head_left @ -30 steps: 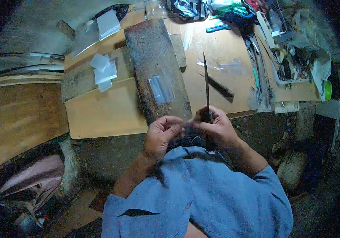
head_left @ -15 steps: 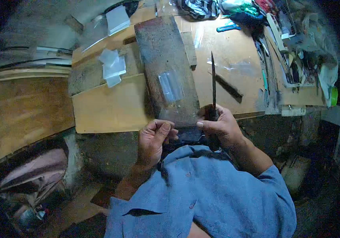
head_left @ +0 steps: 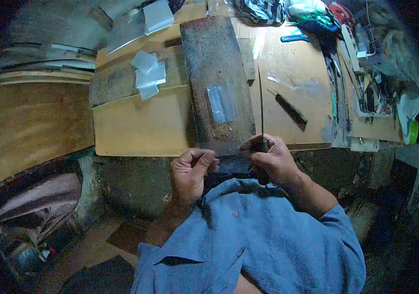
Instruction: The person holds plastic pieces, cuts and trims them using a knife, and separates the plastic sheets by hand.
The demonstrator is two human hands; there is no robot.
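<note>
My left hand (head_left: 193, 171) is closed in a pinch at the near end of the worn wooden board (head_left: 217, 63). A faint clear plastic sheet (head_left: 223, 148) spans from its fingertips toward my right hand (head_left: 274, 158). That hand is wrapped round the dark handle of a thin, long-bladed knife (head_left: 262, 105), its blade pointing up and away from me. Right thumb and forefinger are also near the sheet's edge; whether they touch it I cannot tell. Farther up the board lies a small stack of clear plastic pieces (head_left: 221, 104).
A dark-handled pointed tool (head_left: 291, 111) lies right of the board. Loose translucent pieces (head_left: 149, 74) rest on a plank at left, with a stack of sheets (head_left: 158, 16) behind. A blue cutter (head_left: 294, 37) and a tool-filled basket (head_left: 373, 105) are at right.
The view has shifted, so the table appears farther right and slightly higher. Between my hands the clear sheet shows more plainly, and the knife blade now appears thinner, more edge-on.
</note>
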